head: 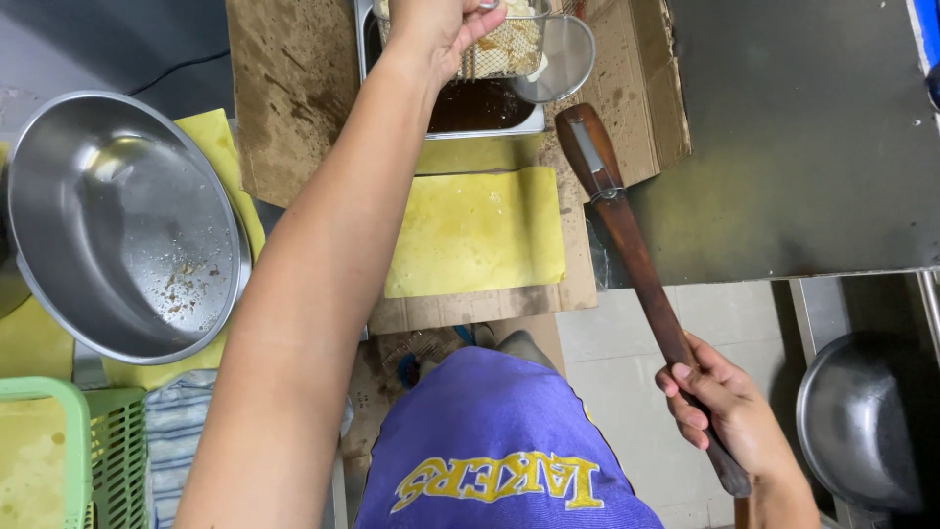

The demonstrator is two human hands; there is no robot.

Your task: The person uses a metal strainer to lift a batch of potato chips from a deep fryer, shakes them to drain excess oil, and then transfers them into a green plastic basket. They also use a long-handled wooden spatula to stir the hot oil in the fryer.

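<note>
The left hand (431,24) is stretched far forward at the top edge of the view, fingers curled tight around the handle of a wire fry basket (504,44) that sits over the dark oil of a steel fryer vat (460,108). The right hand (725,411) is low and close to the body, wrapped firmly around the end of a long wooden handle (632,255) that runs up and away from it to a round mesh skimmer (555,59), which lies against the basket's right side above the oil. Below the left hand, greasy cardboard (294,88) surrounds the vat, with a yellow sheet (475,230) on it just short of the vat's near rim. Well to the left of the outstretched forearm stands a large steel bowl (122,225), and near that elbow a green plastic crate (69,451). To the right of the wooden handle lies a dark desk (813,147); beside the right hand there is open tiled floor (627,343) and a second steel bowl (862,421) beyond it.
</note>
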